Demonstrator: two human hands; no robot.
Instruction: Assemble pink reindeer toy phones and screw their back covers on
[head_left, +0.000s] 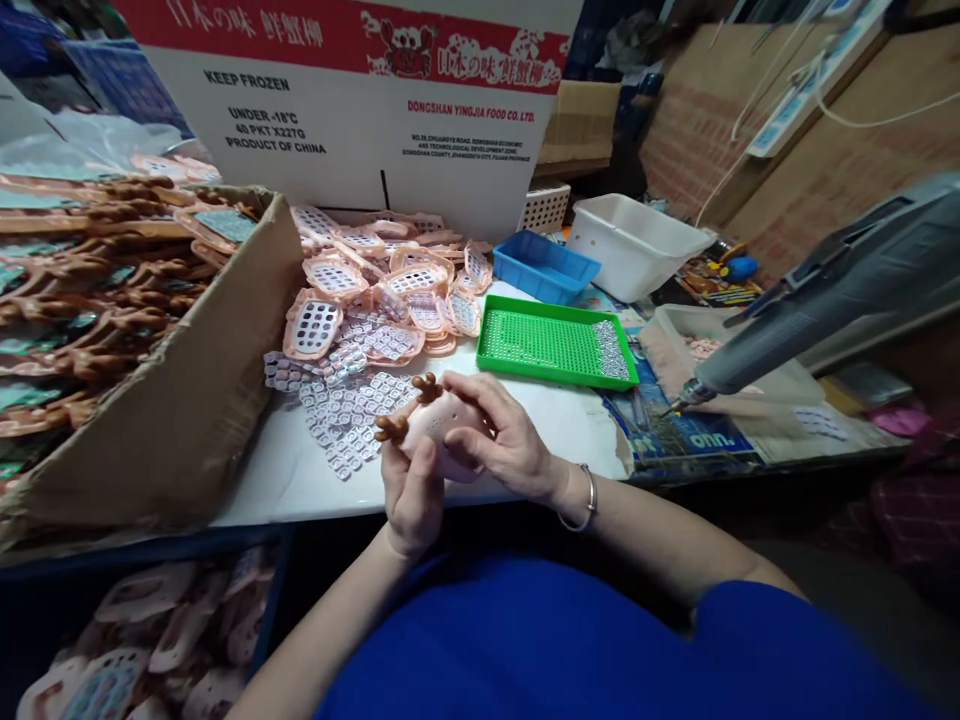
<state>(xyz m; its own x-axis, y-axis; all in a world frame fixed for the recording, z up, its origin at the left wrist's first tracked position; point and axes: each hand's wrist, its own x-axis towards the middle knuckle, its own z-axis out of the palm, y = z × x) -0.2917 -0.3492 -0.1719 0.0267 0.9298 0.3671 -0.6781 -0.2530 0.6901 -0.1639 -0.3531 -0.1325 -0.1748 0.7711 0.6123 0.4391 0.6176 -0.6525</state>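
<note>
While both hands are up close to the front edge of the bench [547, 440], the pink toy shell [444, 418] sits right between them, so neither hand is nearer. Its longer way seems to slant from the two brown antlers at the far left end down toward the right hand [510, 440]. The left hand [415, 500] holds the near left side, just below the antlers, with its thumb on top. The right hand grips the other end, with its thumb on top and fingers bent over the far edge. I cannot see the fingers underneath. Just past the left hand lie the little gray button pads [349, 425]. The green tray [559, 375] is beyond the right hand, and the gray power screwdriver [787, 320] points down, well apart on the right.
</note>
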